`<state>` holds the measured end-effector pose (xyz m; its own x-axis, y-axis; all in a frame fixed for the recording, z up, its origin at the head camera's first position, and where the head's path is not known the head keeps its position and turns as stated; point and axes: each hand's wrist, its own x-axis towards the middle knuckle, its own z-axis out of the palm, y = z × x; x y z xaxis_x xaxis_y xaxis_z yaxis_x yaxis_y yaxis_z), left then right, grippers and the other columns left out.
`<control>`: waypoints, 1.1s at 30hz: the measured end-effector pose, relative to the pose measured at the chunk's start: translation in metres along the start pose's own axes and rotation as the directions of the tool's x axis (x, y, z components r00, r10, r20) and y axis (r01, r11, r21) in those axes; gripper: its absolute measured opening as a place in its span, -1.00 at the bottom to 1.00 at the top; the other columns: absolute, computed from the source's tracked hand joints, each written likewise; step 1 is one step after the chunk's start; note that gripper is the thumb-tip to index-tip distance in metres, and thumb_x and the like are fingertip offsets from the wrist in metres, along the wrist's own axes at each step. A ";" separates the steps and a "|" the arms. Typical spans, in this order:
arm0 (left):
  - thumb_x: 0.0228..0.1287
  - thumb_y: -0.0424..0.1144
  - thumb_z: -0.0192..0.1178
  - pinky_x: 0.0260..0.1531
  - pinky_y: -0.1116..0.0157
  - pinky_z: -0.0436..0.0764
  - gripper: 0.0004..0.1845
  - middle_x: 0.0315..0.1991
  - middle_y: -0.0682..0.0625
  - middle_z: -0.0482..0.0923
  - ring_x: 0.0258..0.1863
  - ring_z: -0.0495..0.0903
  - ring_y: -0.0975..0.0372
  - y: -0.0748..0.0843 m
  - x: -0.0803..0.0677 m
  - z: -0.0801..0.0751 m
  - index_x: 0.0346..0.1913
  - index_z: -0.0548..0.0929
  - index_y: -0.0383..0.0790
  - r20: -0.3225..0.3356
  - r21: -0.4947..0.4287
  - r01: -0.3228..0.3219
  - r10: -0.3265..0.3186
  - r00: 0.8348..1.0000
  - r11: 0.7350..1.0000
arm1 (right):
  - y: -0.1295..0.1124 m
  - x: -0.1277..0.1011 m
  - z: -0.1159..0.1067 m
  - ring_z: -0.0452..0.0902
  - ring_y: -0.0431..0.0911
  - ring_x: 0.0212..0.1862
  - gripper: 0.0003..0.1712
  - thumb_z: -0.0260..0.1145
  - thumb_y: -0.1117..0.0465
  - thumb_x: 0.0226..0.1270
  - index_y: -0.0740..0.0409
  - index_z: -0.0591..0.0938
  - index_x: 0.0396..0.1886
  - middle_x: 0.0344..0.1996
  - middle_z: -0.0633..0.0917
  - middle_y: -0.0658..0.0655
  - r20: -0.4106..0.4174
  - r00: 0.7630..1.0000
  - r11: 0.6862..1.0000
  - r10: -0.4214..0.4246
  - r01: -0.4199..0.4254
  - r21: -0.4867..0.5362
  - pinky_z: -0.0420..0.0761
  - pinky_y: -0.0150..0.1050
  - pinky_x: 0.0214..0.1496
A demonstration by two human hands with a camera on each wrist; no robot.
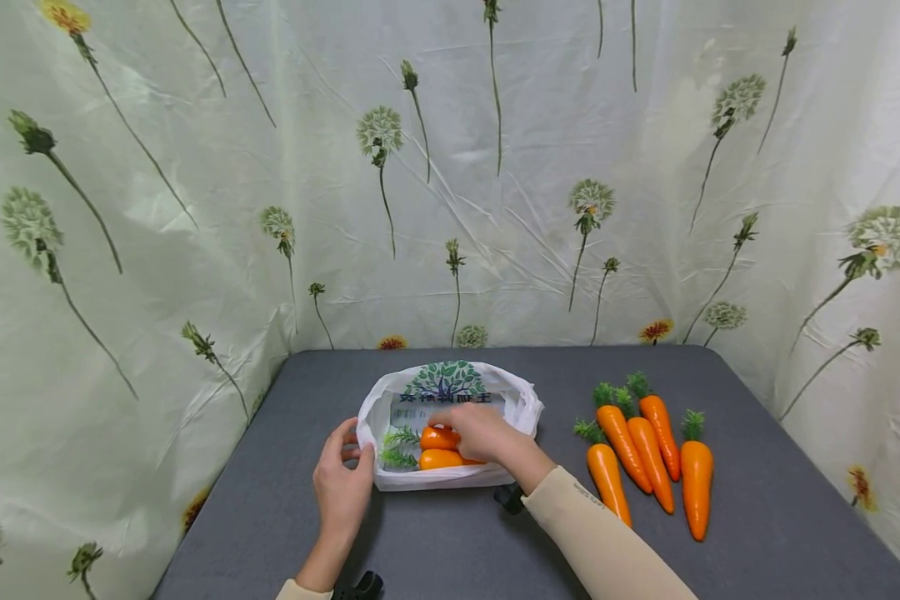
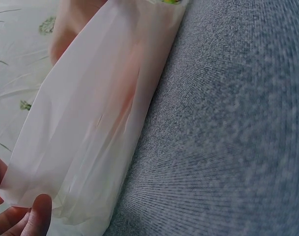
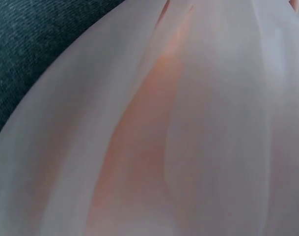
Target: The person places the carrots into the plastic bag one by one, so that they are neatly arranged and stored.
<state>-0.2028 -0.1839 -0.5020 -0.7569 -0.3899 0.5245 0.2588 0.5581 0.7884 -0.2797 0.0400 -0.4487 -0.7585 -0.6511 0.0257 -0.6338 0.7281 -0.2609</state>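
Observation:
A white plastic bag (image 1: 450, 481) with a green tree print lies on the grey table, its mouth spread wide. My left hand (image 1: 342, 483) pinches the left edge of that mouth; in the left wrist view its thumb (image 2: 40, 216) and fingers hold the thin plastic. Inside the bag are two orange toy carrots, green tops to the left. Reaching in from the right, my right hand (image 1: 483, 429) grips the farther carrot (image 1: 437, 438), hiding its tip. The nearer carrot (image 1: 438, 459) lies along the front wall. In the right wrist view, bag plastic (image 3: 218, 123) covers nearly everything.
To the right of the bag, several more carrots (image 1: 648, 454) lie on the table (image 1: 450, 550), tips toward me. Behind the table hangs a pale curtain (image 1: 450, 208) printed with dandelions.

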 end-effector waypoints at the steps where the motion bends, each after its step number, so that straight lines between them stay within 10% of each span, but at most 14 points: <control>1: 0.20 -0.43 0.36 -0.34 0.00 0.62 -0.54 -0.16 -0.06 0.64 -0.34 0.60 0.20 0.000 0.000 0.000 0.19 0.62 -0.21 -0.002 0.001 0.000 0.000 1.000 1.000 | 0.000 0.000 0.000 0.49 -0.20 -0.24 -0.34 0.27 0.53 0.16 -0.19 0.69 0.16 -0.10 0.70 -0.11 0.003 1.000 1.000 0.001 -0.001 0.002 0.51 -0.29 -0.27; 33: 0.21 -0.41 0.34 -0.36 0.12 0.63 -0.55 -0.15 -0.05 0.64 -0.35 0.63 0.20 0.000 0.000 0.000 0.20 0.62 -0.23 -0.011 0.023 0.006 -0.005 1.000 1.000 | -0.009 -0.028 -0.038 0.59 -0.08 0.05 -0.50 0.42 0.22 0.29 -0.16 0.65 0.23 0.10 0.66 -0.02 -0.098 0.992 0.996 0.080 -0.075 0.054 0.61 -0.12 -0.06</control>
<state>-0.2033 -0.1837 -0.5023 -0.7519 -0.4007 0.5236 0.2405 0.5728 0.7836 -0.2585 0.0598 -0.4107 -0.8180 -0.5665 0.0996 -0.5661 0.7622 -0.3142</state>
